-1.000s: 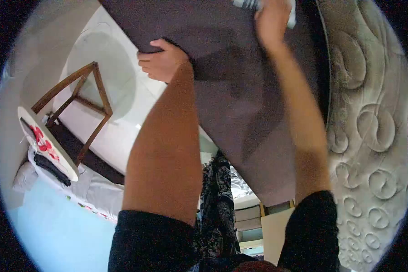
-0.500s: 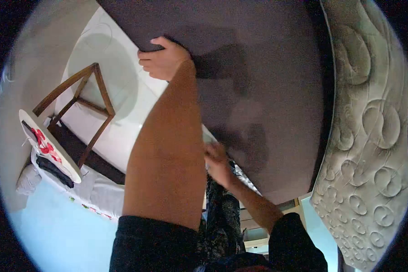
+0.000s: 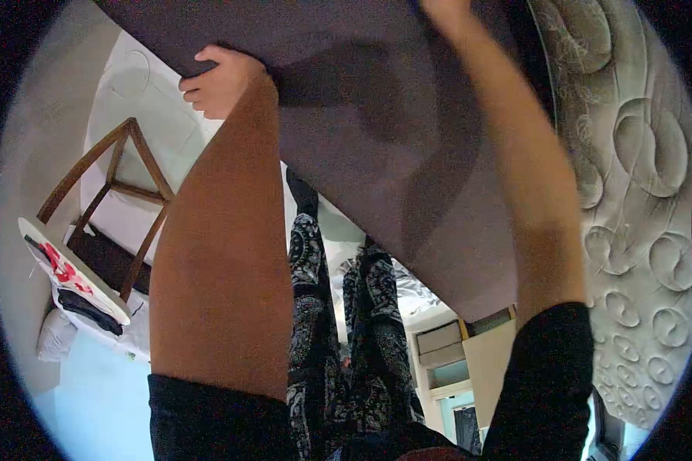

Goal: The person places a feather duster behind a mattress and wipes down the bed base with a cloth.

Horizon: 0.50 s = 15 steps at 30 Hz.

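A large dark brown flat panel (image 3: 407, 177) fills the middle of the view, its edge running diagonally from upper left to lower right. My left hand (image 3: 227, 81) is closed over the left part of that edge, fingers wrapped round it and thumb on top. Across the panel's face reaches my right arm, and my right hand (image 3: 447, 11) is at the top border over the far part of the panel. It is blurred and partly cut off, so its fingers are hidden. A quilted beige mattress (image 3: 646, 177) lies along the panel's right side.
On the left is a wooden chair (image 3: 134, 184), with a pale oval board bearing red marks (image 3: 77, 270) beside it. My legs in patterned trousers (image 3: 307, 330) are below the panel's edge. Lower right has a pale shelf unit (image 3: 446, 369).
My right hand has left the panel's near edge and moved up to the far part. My left hand keeps its grip. The panel, chair and left hand appear shifted left in view.
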Available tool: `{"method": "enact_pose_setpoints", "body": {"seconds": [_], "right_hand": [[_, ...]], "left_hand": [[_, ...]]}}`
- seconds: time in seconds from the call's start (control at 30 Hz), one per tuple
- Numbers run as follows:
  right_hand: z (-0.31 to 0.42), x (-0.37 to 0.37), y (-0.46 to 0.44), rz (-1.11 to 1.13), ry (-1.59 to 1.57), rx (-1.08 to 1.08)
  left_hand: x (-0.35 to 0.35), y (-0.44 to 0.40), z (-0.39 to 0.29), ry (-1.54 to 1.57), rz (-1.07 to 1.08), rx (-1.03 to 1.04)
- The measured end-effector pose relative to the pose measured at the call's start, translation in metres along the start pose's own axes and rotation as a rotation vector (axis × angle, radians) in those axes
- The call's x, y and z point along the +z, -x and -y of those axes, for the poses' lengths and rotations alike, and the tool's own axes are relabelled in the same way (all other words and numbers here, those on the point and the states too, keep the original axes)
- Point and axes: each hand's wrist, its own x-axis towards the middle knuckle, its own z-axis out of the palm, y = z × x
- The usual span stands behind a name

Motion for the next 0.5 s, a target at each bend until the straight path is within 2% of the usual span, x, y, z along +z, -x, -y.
{"method": "enact_pose_setpoints", "body": {"seconds": [0.03, 0.07, 0.1, 0.13, 0.2, 0.23, 0.27, 0.3, 0.37, 0.43, 0.47, 0.5], "right_hand": [[0.018, -0.007, 0.029, 0.126, 0.059, 0.094], [0.036, -0.010, 0.081, 0.162, 0.263, 0.106], [0.068, -0.027, 0.119, 0.103, 0.133, 0.077], [0.091, -0.032, 0.183, 0.219, 0.202, 0.179], [0.168, -0.059, 0.309, 0.418, 0.107, 0.221], [0.215, -0.090, 0.334, 0.991, -0.059, 0.425], [0.252, -0.116, 0.379, 0.950, -0.306, 0.392], [0.294, -0.133, 0.412, 1.042, -0.315, 0.385], [0.338, -0.159, 0.465, 1.206, -0.827, 0.588], [0.352, -0.167, 0.447, 1.077, -0.691, 0.486], [0.347, -0.165, 0.418, 0.875, -0.642, 0.587], [0.331, -0.161, 0.382, 0.784, -0.584, 0.647]], "left_hand": [[-0.002, 0.004, -0.001, -0.003, 0.019, -0.001], [-0.003, 0.005, -0.003, -0.005, 0.030, -0.002], [-0.004, 0.003, -0.004, -0.009, 0.034, -0.003], [-0.003, -0.002, -0.005, -0.015, 0.034, -0.004], [-0.003, -0.010, -0.003, -0.043, 0.032, -0.006], [-0.005, -0.012, -0.003, -0.034, 0.052, -0.003], [-0.007, -0.012, -0.003, -0.024, 0.075, -0.001], [-0.009, -0.012, -0.002, -0.015, 0.102, 0.003], [-0.011, -0.011, -0.002, -0.006, 0.145, -0.015], [-0.011, -0.012, -0.003, 0.006, 0.133, -0.008], [-0.008, -0.016, -0.001, -0.005, 0.087, -0.004], [-0.005, -0.016, 0.001, -0.021, 0.055, 0.006]]}}
